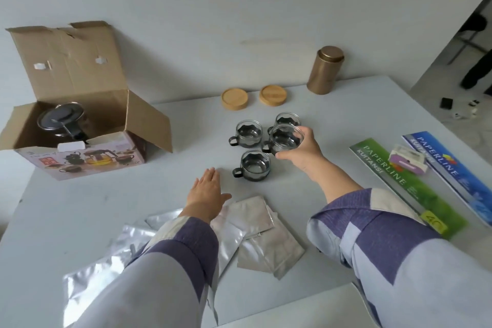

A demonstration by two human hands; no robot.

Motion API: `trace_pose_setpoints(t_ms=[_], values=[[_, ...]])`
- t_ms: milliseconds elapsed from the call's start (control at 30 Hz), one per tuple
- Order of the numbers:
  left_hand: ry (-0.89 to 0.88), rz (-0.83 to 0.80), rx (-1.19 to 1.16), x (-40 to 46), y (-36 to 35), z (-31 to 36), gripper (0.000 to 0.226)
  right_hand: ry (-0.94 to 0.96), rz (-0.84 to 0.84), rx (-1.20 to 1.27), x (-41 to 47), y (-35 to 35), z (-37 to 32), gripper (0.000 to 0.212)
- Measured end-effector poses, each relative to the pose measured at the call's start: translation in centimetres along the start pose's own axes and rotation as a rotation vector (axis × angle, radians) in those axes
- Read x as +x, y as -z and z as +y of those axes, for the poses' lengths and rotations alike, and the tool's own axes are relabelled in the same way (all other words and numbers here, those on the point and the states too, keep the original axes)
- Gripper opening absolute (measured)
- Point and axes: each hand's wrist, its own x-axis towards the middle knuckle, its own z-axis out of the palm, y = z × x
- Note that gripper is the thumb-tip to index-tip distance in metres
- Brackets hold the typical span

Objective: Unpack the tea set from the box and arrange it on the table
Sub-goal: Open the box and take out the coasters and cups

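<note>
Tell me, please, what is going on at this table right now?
A person is unpacking a tea set. The right hand grips a glass cup beside three others on the table. The left hand hovers open and empty. The teapot is still in the open box.

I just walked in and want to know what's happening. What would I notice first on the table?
Four glass cups with dark holders cluster mid-table, and the right hand grips one glass cup by its rim. At far left, an open cardboard box holds a glass teapot. The left hand lies flat above silver foil pouches.
</note>
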Motion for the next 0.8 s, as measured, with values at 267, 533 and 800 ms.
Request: trace_pose_setpoints(t_ms=[267, 533, 800], values=[[0.128, -0.051, -0.108, 1.3, -1.4, 1.0, 0.080, -0.061, 0.004, -0.094, 1.3, 1.8, 5.4, 0.086], [0.156, -0.050, -0.102, 1.5, -1.8, 1.3, 0.079, -0.030, -0.008, -0.095, 2.0, 0.8, 6.8, 0.085], [0.152, -0.058, -0.096, 1.5, -2.0, 1.2, 0.079, 0.004, -0.012, -0.095, 1.7, 0.7, 6.8, 0.088]])
